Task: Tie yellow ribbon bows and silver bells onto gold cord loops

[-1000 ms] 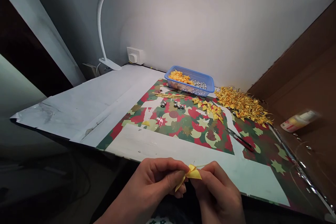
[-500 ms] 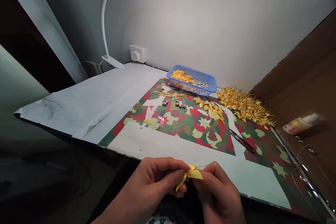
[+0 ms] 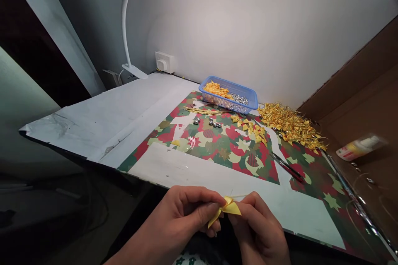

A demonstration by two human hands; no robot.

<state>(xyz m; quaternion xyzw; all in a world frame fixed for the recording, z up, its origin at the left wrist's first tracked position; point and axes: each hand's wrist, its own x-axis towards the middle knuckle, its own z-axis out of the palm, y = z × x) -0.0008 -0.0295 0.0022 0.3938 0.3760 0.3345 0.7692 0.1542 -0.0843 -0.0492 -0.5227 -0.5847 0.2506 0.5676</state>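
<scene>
While two hands meet just in front of the table's (image 3: 130,103) near edge, there's one yellow ribbon bow (image 3: 232,208) up between them. Left hand (image 3: 189,215) has it clamped between thumb and forefinger. Right hand (image 3: 261,227) has its fingertips curled up against the bow's other side, but honestly can't tell if they're pinching it. One pale, thin cord (image 3: 239,196) runs from the bow toward the right forefinger.

Rest of the count: one blue basket (image 3: 228,102) with yellow pieces at one end and silver beads at the other, one clip lamp (image 3: 124,20), one bottle (image 3: 356,149), one dark slim tool (image 3: 289,167) with some red on it. Two small clusters of silver balls (image 3: 214,123) sit on the patterned sheet (image 3: 214,145), around half a dozen total. Roughly a dozen loose bows (image 3: 259,132) near those, plus a big heap (image 3: 286,124) that's way too tangled to count.

Looks-wise, the held bow is bright yellow and a bit shiny, with pointed tails, one angled down left, one right.
</scene>
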